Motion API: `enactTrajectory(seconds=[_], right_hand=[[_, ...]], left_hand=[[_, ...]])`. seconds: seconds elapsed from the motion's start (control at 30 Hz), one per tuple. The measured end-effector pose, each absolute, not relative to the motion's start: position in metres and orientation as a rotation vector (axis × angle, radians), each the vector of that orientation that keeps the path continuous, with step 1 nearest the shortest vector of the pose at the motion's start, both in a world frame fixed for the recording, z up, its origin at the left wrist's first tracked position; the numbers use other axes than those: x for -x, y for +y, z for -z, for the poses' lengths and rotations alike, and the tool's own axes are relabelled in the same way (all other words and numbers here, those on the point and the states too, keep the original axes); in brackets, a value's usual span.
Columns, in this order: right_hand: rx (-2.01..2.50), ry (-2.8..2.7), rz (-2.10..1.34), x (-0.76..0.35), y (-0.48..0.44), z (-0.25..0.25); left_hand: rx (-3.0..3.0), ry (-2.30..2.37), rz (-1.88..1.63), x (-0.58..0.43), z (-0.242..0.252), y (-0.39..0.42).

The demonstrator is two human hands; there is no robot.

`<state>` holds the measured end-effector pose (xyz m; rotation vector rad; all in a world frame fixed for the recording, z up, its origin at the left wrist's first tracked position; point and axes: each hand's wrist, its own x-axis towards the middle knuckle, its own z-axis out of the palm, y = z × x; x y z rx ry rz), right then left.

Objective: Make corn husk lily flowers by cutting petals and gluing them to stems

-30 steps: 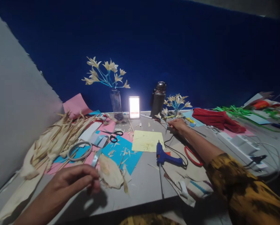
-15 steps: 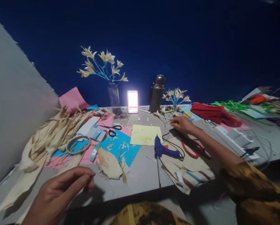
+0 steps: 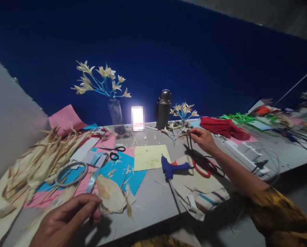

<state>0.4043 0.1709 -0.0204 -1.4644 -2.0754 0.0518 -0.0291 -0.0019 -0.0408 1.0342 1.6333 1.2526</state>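
Observation:
My right hand (image 3: 202,139) pinches a black cord (image 3: 190,145), raised in a loop above the table beside the blue glue gun (image 3: 177,168). Below that hand lie red-handled pliers or cutters (image 3: 203,173), partly in its shadow. A small stem with pale flowers (image 3: 173,133) lies just left of its fingertips. At the lower left, my left hand (image 3: 68,216) hovers over the table edge with fingers curled in and thumb against them; nothing shows in it. Near its fingertips is a dried husk piece (image 3: 110,195).
Dried husks (image 3: 37,161) heap at the left, near a tape roll (image 3: 71,174) and black scissors (image 3: 114,152). A yellow sheet (image 3: 150,157) lies mid-table. Behind stand a glass vase (image 3: 116,116) of flowers and a dark flask (image 3: 164,109). A power strip (image 3: 246,157) lies right.
My right hand has taken hold of the black cord and lifted it off the table. The view has turned slightly right and tilted. My left hand keeps its curled shape.

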Motion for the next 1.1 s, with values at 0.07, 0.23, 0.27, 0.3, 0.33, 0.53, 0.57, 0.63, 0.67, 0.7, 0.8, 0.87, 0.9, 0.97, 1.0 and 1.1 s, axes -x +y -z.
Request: enactTrajectory(seconds=[0.07,0.23,0.27,0.3,0.33,0.53,0.57,0.63,0.67,0.7,0.8,0.87,0.9,0.97,1.0,1.1], right_hand=[[1.486,-2.008,0.019,-0.410,0.168,0.009],[1.522,-2.091,0.115,-0.407,0.158,0.000],[1.516,-2.124,0.119,-0.405,0.157,-0.001],[1.496,-2.166,0.116,-0.403,0.155,-0.002],[1.461,-2.221,0.102,-0.401,0.154,-0.002],[1.237,-2.482,0.020,-0.386,0.142,0.009],[1.218,-2.497,0.028,-0.384,0.141,0.012],[1.188,-2.517,0.057,-0.379,0.141,0.016],[1.179,-2.527,0.076,-0.377,0.141,0.016],[1.172,-2.536,0.096,-0.375,0.141,0.016],[1.165,-2.556,0.144,-0.370,0.138,0.013],[1.177,-2.555,0.155,-0.371,0.136,0.010],[1.190,-2.545,0.156,-0.373,0.135,0.009],[1.241,-2.493,0.156,-0.384,0.134,0.009],[1.282,-2.446,0.160,-0.391,0.134,0.010],[1.430,-2.265,0.167,-0.421,0.133,0.014]], left_hand=[[-1.025,1.520,-1.169,0.025,0.040,0.003],[-1.129,1.410,-1.131,0.003,0.032,0.010],[-1.162,1.401,-1.111,-0.001,0.030,0.009],[-1.189,1.391,-1.101,-0.004,0.028,0.008],[-1.217,1.381,-1.091,-0.007,0.026,0.007],[-1.447,1.317,-0.997,-0.039,0.011,0.020],[-1.542,1.298,-0.954,-0.051,0.006,0.029],[-1.795,1.268,-0.919,-0.079,-0.004,0.051],[-1.934,1.288,-0.918,-0.095,-0.009,0.063],[-2.070,1.325,-0.895,-0.110,-0.013,0.075],[-2.439,1.435,-0.705,-0.149,-0.018,0.103],[-2.533,1.480,-0.593,-0.165,-0.017,0.114],[-2.547,1.498,-0.568,-0.169,-0.015,0.117],[-2.544,1.534,-0.566,-0.168,-0.013,0.121],[-2.537,1.567,-0.576,-0.162,-0.013,0.121],[-2.467,1.714,-0.674,-0.128,-0.020,0.117]])
